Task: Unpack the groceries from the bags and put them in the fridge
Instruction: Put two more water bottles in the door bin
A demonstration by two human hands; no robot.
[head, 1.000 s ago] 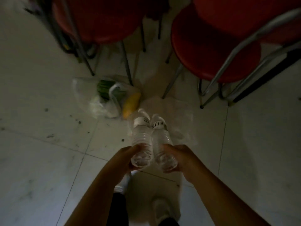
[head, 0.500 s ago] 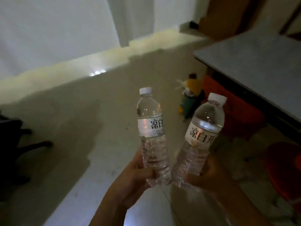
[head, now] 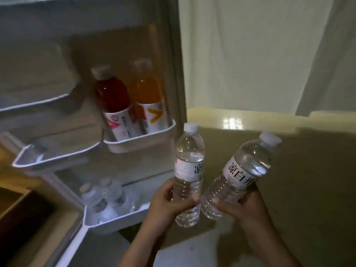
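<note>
Two water bottles [head: 189, 170], one per hand, now face the open fridge door [head: 123, 93], no longer the room; fingers [head: 185, 203] wrap each; lower door shelf [head: 119, 220] offers space.

We see the lower door shelf [head: 123, 218] as our landmark: two small bottles [head: 104, 199] fill its left part, its right part lies bare. Above it, the upper door shelf [head: 140, 143] is packed by a red bottle [head: 115, 101] and an orange bottle [head: 150, 95]. Right of it, open floor [head: 308, 180].
</note>
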